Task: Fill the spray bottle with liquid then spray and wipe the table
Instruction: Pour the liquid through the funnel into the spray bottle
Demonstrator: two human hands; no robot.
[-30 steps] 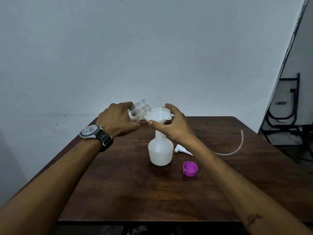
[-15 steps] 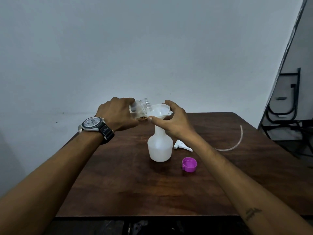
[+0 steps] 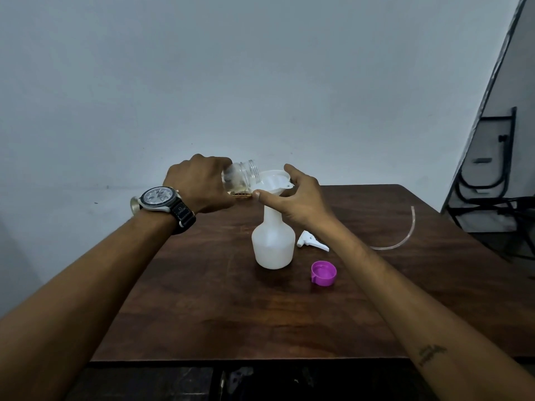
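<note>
Dark brown wood makes up the table (image 3: pixel 260 328), which is backed by a plain pale wall (image 3: pixel 260 68). Toward the far edge, about midway across, the white bottle (image 3: pixel 273 250) is stood upright, and a white funnel (image 3: pixel 272 180) is seated in its neck. A clear jar (image 3: pixel 240 176) is gripped by the left hand (image 3: pixel 199 183), fingers curled round its body; it is tipped on its side with the open mouth laid over the funnel's left rim, and a little yellowish liquid is seen pooled in its lower side. The funnel is held by the right hand (image 3: pixel 301 198), thumb curved against the near side and forefinger over the far rim. A watch (image 3: pixel 162 199) is worn on the left wrist. Just right of the bottle a white sprayer (image 3: pixel 311 241) is laid flat, and past the right forearm a clear tube (image 3: pixel 402 235) is curved toward the right edge. A purple cap (image 3: pixel 323 272) is set open side up nearer the front, apart from the bottle
</note>
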